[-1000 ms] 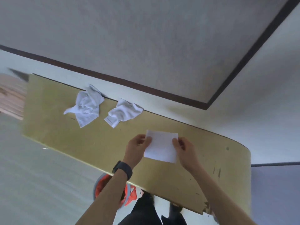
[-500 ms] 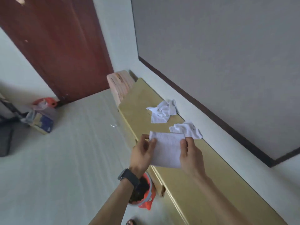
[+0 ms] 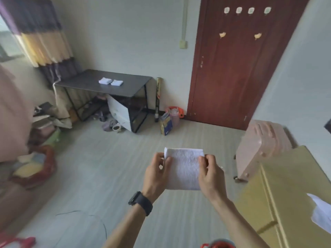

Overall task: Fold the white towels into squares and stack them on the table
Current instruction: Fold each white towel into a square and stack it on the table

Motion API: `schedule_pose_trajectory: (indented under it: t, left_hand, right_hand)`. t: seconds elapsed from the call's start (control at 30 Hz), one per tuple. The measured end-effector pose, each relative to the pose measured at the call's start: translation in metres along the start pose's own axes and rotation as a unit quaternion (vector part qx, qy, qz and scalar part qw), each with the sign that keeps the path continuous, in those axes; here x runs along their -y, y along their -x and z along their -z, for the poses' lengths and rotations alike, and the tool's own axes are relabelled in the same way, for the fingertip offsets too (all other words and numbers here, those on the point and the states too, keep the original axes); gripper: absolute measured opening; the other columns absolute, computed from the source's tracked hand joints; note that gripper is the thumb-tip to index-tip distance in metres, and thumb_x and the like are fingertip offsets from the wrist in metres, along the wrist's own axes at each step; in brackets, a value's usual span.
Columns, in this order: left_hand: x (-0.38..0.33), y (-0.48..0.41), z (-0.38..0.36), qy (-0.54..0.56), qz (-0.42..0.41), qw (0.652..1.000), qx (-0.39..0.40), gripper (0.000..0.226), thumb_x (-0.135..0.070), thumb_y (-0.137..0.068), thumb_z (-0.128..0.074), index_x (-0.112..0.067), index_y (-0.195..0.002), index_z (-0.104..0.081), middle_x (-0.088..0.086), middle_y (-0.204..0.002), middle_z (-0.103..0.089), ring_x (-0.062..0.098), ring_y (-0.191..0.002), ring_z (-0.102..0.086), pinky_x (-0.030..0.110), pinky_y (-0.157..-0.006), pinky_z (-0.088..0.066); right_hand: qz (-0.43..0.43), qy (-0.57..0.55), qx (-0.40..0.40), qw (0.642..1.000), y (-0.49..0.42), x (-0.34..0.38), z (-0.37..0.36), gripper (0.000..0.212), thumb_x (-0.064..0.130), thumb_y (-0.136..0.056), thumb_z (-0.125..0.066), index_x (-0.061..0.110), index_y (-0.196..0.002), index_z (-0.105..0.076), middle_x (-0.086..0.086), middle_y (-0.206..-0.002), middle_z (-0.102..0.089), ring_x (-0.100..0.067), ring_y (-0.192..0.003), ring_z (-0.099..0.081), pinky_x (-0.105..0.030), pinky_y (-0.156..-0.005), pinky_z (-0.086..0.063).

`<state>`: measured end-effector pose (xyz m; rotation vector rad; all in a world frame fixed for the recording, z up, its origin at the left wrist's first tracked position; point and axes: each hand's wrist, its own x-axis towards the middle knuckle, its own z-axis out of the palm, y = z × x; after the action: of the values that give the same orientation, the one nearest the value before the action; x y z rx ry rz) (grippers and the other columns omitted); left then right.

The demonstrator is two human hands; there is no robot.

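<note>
A folded white towel (image 3: 184, 169) hangs in the air in front of me, over the floor. My left hand (image 3: 157, 173) pinches its left edge and my right hand (image 3: 210, 176) pinches its right edge. Across the room stands a dark table (image 3: 136, 83) with two folded white towels (image 3: 111, 81) lying side by side on its top. An unfolded white towel (image 3: 321, 212) shows at the right edge on the yellow cabinet (image 3: 279, 185).
A pink suitcase (image 3: 259, 147) stands beside the yellow cabinet. A brown door (image 3: 232, 59) is on the far wall. Bags and clutter lie under and left of the dark table. An orange bin rim (image 3: 218, 245) shows at the bottom edge. Bare floor lies ahead.
My view has swung left, away from the yellow cabinet and toward the room with the dark table. Both hands still hold the folded towel, now clear of the cabinet top.
</note>
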<state>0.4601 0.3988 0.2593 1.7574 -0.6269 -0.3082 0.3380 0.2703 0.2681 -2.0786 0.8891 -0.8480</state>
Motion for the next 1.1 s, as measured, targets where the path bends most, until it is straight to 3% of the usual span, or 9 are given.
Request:
schedule_pose_trajectory:
  t: [0.13,0.3,0.37,0.57,0.7,1.1]
  left_hand:
    - [0.02,-0.05,0.091,-0.007,0.031,0.996,-0.082,0.019,-0.04,-0.099,-0.05,-0.024,-0.093,-0.056,-0.008,-0.08,-0.062,0.004,-0.063,-0.05,0.021,-0.055,-0.041]
    - [0.033,-0.119,0.173,-0.035,0.033,0.986,-0.159,0.021,-0.042,-0.1,-0.048,-0.024,-0.091,-0.053,-0.005,-0.075,-0.063,0.009,-0.061,-0.052,0.03,-0.056,-0.044]
    - [0.04,-0.15,0.194,-0.052,0.028,0.982,-0.179,0.021,-0.041,-0.1,-0.048,-0.023,-0.09,-0.051,-0.003,-0.073,-0.062,0.007,-0.058,-0.049,0.027,-0.054,-0.04]
    - [0.054,-0.265,0.23,-0.074,0.024,0.975,-0.208,0.018,-0.042,-0.1,-0.049,-0.026,-0.093,-0.052,-0.004,-0.079,-0.065,0.014,-0.065,-0.059,0.021,-0.05,-0.043]
    - [0.057,-0.358,0.244,-0.071,0.022,0.968,-0.24,0.014,-0.045,-0.099,-0.05,-0.032,-0.093,-0.054,-0.005,-0.082,-0.066,0.021,-0.072,-0.063,0.035,-0.057,-0.05]
    - [0.088,-0.586,0.289,-0.07,0.036,0.953,-0.294,0.014,-0.046,-0.099,-0.051,-0.034,-0.095,-0.056,-0.004,-0.077,-0.067,0.024,-0.071,-0.064,0.044,-0.061,-0.053]
  right_hand:
    - [0.051,-0.048,0.039,0.997,-0.036,0.063,-0.094,0.022,0.031,-0.102,-0.047,0.017,-0.085,-0.05,0.007,-0.062,-0.056,-0.005,-0.067,-0.057,-0.015,-0.051,-0.037]
    - [0.093,-0.095,0.087,0.987,-0.09,0.124,-0.189,0.025,0.029,-0.103,-0.047,0.016,-0.082,-0.05,0.004,-0.06,-0.056,-0.008,-0.064,-0.057,-0.014,-0.047,-0.034]
    - [0.106,-0.106,0.097,0.984,-0.116,0.139,-0.22,0.025,0.031,-0.103,-0.046,0.017,-0.083,-0.05,0.004,-0.058,-0.055,-0.011,-0.06,-0.056,-0.015,-0.046,-0.033]
    - [0.132,-0.128,0.119,0.976,-0.215,0.159,-0.302,0.02,0.033,-0.103,-0.045,0.02,-0.089,-0.053,0.008,-0.061,-0.057,-0.01,-0.057,-0.057,-0.019,-0.045,-0.035]
    - [0.161,-0.139,0.121,0.97,-0.3,0.177,-0.348,0.018,0.028,-0.103,-0.047,0.02,-0.089,-0.053,0.008,-0.064,-0.057,-0.008,-0.063,-0.057,-0.014,-0.046,-0.035]
    - [0.202,-0.121,0.154,0.96,-0.51,0.213,-0.496,0.023,0.027,-0.104,-0.046,0.015,-0.086,-0.051,0.004,-0.063,-0.059,-0.007,-0.072,-0.058,-0.013,-0.048,-0.035]
